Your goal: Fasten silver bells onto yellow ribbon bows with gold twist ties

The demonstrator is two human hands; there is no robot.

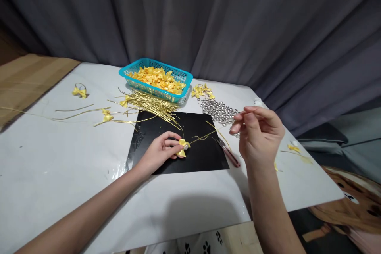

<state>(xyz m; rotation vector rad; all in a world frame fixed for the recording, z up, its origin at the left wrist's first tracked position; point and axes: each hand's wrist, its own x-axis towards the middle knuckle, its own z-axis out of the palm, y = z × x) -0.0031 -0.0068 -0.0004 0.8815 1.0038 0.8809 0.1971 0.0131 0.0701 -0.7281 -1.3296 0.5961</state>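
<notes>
Over the black mat (202, 162), my left hand (162, 150) pinches a yellow ribbon bow (182, 153) between thumb and fingers. A round silver bead (186, 147) sits at the bow's middle. From the bow a thin gold cord (205, 137) runs up to the right, toward my right hand (257, 129). That hand is raised off the table, its thumb and fingertips closed together on the cord's far end, which shows only faintly. Below it, small scissors (231, 156) with pinkish handles lie at the mat's right edge.
A blue basket (122, 72) full of yellow bows stands at the back. In front lies a bundle of gold cords (151, 103). Silver beads (218, 111) are heaped right of it, near several bows (203, 91). A beaded bow (79, 91) lies far left. Grey curtains (190, 16) hang behind.
</notes>
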